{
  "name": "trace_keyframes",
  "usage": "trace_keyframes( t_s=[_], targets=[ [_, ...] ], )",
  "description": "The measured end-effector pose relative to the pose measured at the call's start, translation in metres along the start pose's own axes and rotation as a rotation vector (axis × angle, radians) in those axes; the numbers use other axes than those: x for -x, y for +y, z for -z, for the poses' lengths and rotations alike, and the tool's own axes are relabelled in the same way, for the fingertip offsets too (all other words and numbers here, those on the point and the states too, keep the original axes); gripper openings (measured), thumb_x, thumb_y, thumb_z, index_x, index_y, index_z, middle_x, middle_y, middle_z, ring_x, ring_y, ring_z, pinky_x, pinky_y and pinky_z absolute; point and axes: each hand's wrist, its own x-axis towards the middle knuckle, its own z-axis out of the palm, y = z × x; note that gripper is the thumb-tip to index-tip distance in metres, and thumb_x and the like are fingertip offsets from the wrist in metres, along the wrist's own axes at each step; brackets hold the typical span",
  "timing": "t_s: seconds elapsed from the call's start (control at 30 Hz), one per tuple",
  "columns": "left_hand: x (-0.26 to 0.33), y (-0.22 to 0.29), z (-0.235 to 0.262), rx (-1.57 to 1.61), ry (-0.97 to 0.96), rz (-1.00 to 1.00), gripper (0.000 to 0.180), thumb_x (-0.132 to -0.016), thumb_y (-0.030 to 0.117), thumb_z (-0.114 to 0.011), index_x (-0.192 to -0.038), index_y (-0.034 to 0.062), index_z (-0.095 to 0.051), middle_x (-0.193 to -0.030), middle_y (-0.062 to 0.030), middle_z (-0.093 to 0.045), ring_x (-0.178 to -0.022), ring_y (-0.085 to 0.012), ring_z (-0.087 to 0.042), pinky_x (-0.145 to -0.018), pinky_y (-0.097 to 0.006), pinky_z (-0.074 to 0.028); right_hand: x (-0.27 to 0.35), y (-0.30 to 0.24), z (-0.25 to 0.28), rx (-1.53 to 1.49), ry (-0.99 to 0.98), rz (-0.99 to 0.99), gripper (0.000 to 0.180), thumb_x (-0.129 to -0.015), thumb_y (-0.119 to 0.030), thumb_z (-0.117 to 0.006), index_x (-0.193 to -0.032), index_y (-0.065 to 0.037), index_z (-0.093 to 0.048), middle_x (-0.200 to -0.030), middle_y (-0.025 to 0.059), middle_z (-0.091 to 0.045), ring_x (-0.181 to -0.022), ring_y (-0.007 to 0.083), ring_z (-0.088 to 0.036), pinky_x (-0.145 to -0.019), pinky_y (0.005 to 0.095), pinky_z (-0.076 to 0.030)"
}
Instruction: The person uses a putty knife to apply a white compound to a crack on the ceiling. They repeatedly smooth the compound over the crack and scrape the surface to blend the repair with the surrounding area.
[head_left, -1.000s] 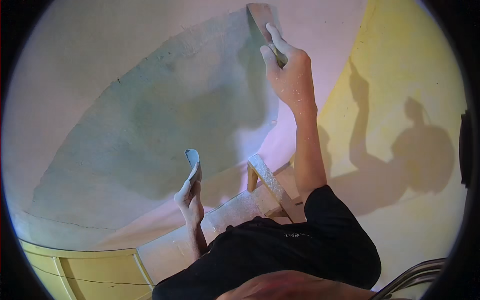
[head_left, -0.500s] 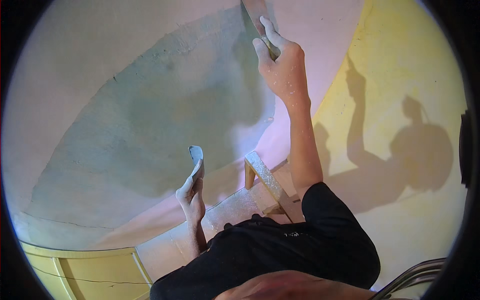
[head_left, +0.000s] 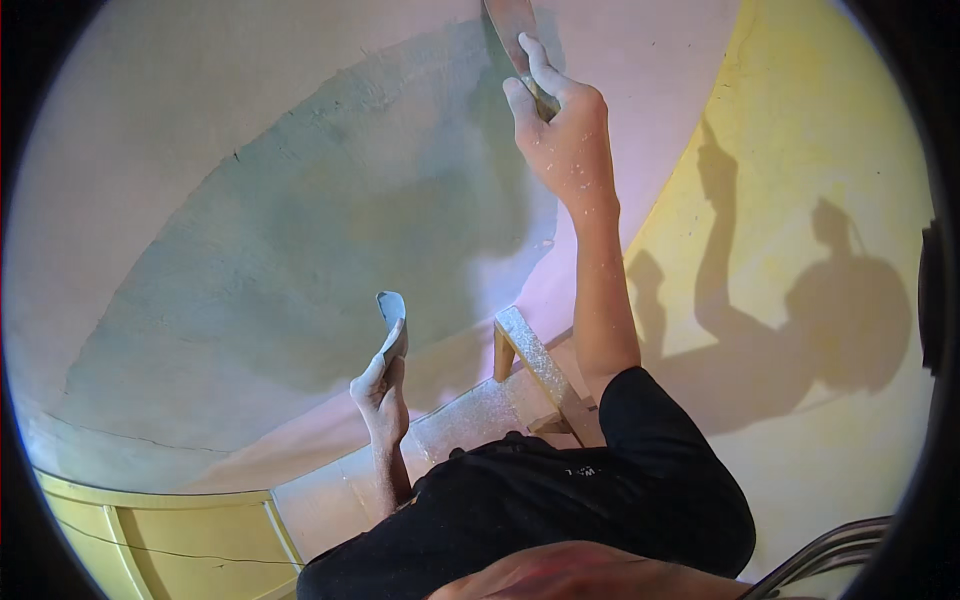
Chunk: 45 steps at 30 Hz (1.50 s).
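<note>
High up in front of the wall, my right hand (head_left: 568, 145) is closed round the handle of a putty knife (head_left: 511, 38). Its broad blade points up and runs out of the picture's top edge, so whether its tip touches the wall cannot be told. White dust coats the fingers. Lower and to the left, my left hand (head_left: 380, 388) grips a thin, curved, blue-grey plate (head_left: 393, 312), held upright; its exact kind does not show. Behind both hands spreads a large grey-green patch (head_left: 300, 230) on the pale pink wall (head_left: 180, 90).
A wooden bench (head_left: 540, 355) spattered with white stands below, between my arms. Under it lies a dusty floor (head_left: 470, 420). A yellow wall (head_left: 790, 120) to the right carries my shadow. Yellow panelling (head_left: 200, 535) with a thin wire is at lower left; cables (head_left: 820, 560) curve at lower right.
Both hands keep their grips and almost the same places. The wall patch and bench have shifted slightly to the right in the picture.
</note>
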Motion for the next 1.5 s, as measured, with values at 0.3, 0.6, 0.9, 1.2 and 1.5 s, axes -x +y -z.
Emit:
trace_keyframes(
  t_s=[0.3, 0.6, 0.9, 1.2, 1.5],
  targets=[
    [0.002, -0.007, 0.002, -0.051, 0.024, -0.030, 0.033, -0.094, -0.006, -0.058, -0.126, -0.0051, -0.064, -0.107, -0.0037, -0.070, -0.099, -0.0087, -0.058, -0.089, -0.023, -0.044, 0.005, 0.020, -0.012, -0.066, 0.035, 0.020, 0.044, -0.093, -0.011, -0.062, -0.135, -0.002, -0.060, -0.093, 0.0249, -0.071, -0.068, 0.0356, -0.065, -0.075, 0.0343, -0.053],
    [0.003, -0.009, -0.001, -0.053, 0.065, -0.005, 0.032, -0.095, -0.006, -0.058, -0.126, -0.0051, -0.065, -0.103, -0.0012, -0.068, -0.097, -0.0081, -0.056, -0.086, -0.023, -0.044, 0.001, 0.023, -0.012, -0.087, 0.108, 0.079, 0.046, -0.093, -0.009, -0.064, -0.138, -0.002, -0.058, -0.073, 0.0040, -0.055, -0.063, 0.0081, -0.035, -0.059, 0.0216, -0.038],
    [0.001, -0.005, -0.008, -0.071, 0.101, -0.036, 0.029, -0.094, -0.005, -0.059, -0.122, -0.0051, -0.067, -0.096, 0.0008, -0.066, -0.091, -0.0067, -0.055, -0.081, -0.022, -0.044, 0.040, 0.064, 0.012, -0.882, -0.076, -0.135, 0.040, -0.100, -0.016, -0.056, -0.132, 0.006, -0.052, -0.067, -0.0002, -0.048, -0.046, 0.0079, -0.045, -0.043, 0.0266, -0.043],
    [-0.004, -0.001, -0.011, 0.023, 0.094, 0.043, 0.027, -0.094, -0.005, -0.061, -0.120, -0.0082, -0.062, -0.104, -0.0027, -0.064, -0.099, -0.0092, -0.054, -0.089, -0.025, -0.045, 0.062, 0.063, 0.039, -1.027, -0.557, -0.344, 0.040, -0.106, -0.039, -0.045, -0.113, -0.002, -0.056, -0.064, -0.0005, -0.044, -0.041, 0.0064, -0.040, -0.037, 0.0218, -0.036],
    [-0.039, 0.028, -0.028, -0.007, -0.237, -0.116, 0.035, -0.094, -0.009, -0.053, -0.128, -0.0053, -0.062, -0.119, -0.0100, -0.069, -0.112, -0.0153, -0.061, -0.101, -0.028, -0.043, 0.174, 0.073, 0.020, -0.544, -1.100, -0.655, 0.033, -0.104, -0.026, -0.051, -0.105, 0.003, -0.065, -0.064, -0.0002, -0.050, -0.059, 0.0117, -0.064, -0.051, 0.0260, -0.044]
  ],
)
